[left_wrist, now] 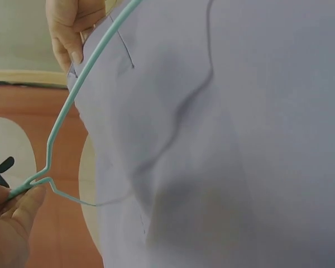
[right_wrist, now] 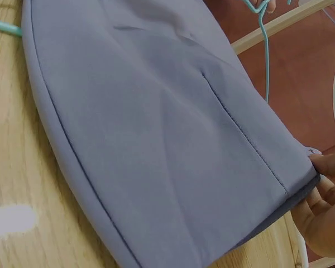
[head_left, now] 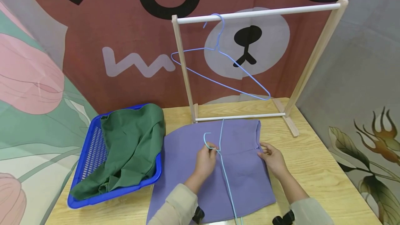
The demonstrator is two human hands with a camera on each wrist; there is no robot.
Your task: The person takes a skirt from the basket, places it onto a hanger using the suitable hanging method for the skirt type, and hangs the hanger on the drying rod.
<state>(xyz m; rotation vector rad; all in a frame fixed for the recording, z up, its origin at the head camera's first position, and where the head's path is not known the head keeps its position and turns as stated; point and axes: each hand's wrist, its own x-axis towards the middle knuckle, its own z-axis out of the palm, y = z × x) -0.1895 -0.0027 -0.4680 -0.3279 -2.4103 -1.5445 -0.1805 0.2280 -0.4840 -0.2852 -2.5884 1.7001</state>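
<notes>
A purple skirt lies spread flat on the table, its stitched darts visible in the right wrist view. My left hand pinches a light teal wire hanger at the neck just under its hook. The hanger lies lengthwise over the skirt, with its lower end past the skirt's near edge. At the skirt's right edge, my right hand pinches the fabric between thumb and fingers. In the right wrist view that edge of the skirt is lifted at the fingertips.
To the left stands a blue plastic basket with green cloth heaped inside. A wooden rack with a white rail stands at the back of the table, and an empty blue hanger hangs from it. Printed cloth backs the table.
</notes>
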